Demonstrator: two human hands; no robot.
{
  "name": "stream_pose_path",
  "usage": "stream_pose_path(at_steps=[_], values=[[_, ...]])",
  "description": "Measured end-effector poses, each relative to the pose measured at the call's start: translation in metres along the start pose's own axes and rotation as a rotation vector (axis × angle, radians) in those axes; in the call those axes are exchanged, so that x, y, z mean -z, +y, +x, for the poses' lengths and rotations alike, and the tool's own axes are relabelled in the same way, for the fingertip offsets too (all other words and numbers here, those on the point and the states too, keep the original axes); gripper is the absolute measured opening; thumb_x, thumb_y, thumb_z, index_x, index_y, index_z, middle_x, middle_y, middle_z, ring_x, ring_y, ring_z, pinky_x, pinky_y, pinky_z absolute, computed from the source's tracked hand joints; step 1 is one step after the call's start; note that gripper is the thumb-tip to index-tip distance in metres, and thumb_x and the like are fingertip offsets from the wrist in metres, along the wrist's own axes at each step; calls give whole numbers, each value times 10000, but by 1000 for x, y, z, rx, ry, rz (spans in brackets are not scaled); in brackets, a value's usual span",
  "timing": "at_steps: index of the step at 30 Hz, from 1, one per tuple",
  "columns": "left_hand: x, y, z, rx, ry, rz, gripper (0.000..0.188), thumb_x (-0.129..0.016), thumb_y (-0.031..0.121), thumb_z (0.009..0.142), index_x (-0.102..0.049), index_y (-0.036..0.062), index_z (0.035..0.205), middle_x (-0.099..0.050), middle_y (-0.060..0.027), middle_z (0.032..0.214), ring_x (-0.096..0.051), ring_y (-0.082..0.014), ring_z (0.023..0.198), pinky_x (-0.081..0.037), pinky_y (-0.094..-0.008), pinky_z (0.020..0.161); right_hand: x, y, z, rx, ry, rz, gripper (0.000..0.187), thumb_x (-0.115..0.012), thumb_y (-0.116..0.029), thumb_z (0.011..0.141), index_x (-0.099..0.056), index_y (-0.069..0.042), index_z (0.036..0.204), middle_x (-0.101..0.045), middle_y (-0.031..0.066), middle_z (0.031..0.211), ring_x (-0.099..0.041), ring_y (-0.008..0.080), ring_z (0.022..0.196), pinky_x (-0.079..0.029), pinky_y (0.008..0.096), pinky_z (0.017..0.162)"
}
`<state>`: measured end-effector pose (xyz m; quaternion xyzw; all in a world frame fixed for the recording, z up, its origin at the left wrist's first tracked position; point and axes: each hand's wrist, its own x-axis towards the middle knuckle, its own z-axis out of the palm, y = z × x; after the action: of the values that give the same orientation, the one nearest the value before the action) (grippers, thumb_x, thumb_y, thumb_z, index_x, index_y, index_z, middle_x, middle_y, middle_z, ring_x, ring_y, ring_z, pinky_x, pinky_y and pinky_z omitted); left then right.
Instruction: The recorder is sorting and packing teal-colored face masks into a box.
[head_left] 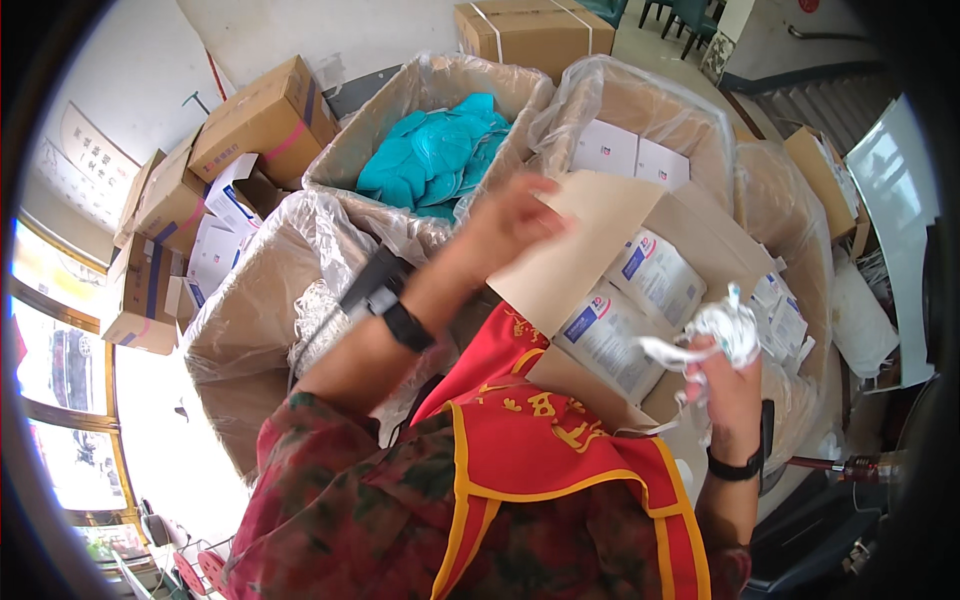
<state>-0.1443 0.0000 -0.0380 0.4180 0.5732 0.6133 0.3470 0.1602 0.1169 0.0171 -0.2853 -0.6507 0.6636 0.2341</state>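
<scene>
My right hand [728, 385] is closed round a bunch of white cords [728, 332], with loose ends trailing from it. It is over the right side of an open cardboard carton [700, 232]. Inside that carton lie white packets [612, 338] with blue labels, side by side. My left hand [515, 225], smeared by motion, is beside the raised left flap [590, 235]; whether it touches the flap I cannot tell. Its fingers look partly bent, but their grip is unclear.
Beyond my left hand stands a plastic-lined box of teal cup-shaped pieces [435, 150]. A lined box at left holds white cords [318, 325]. Another lined box [655, 95] holds white cartons [630, 152]. Brown cartons [262, 120] are stacked along the left wall.
</scene>
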Motion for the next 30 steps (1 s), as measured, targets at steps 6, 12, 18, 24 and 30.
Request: stream_pose_path(at_steps=[6,12,18,24,30], values=[[-121,20,-42,-68,-259,-250,741,-710,251,864,-264,94,1435,-460,-101,1276,-509,-158,1100,-452,-305,924,-37,27,33,327,-158,-511,250,-589,-67,864,-598,19,1099,-670,78,939,-640,192,863,-516,334,773],[-101,-6,-39,-122,-252,-53,667,-663,115,862,-295,54,1415,-550,-124,1193,-565,-196,1063,-475,-326,893,-49,16,23,79,-369,-293,419,-671,-77,808,-534,10,1194,-596,53,1089,-569,120,969,-484,316,835],[-90,18,-53,-317,-35,444,618,-609,-1,822,-342,47,1377,-569,-236,1163,-613,-393,1029,-495,-386,861,-50,20,8,184,-484,-222,656,-671,-108,829,-365,24,1394,-507,148,1300,-518,198,1156,-430,309,968],[18,50,-56,-108,720,246,231,-531,156,901,-619,77,1100,-578,-27,831,-546,-75,680,-435,-217,511,-14,13,0,321,-424,-393,368,-618,-100,881,-603,-77,1248,-510,189,1315,-553,214,1131,-482,294,858],[131,103,-159,-282,1063,652,378,-523,47,894,-544,11,1269,-617,-56,1079,-583,-119,887,-476,-244,771,9,2,41,267,-247,-584,165,-576,-97,904,-663,-16,1018,-659,115,895,-632,220,821,-484,306,731]])
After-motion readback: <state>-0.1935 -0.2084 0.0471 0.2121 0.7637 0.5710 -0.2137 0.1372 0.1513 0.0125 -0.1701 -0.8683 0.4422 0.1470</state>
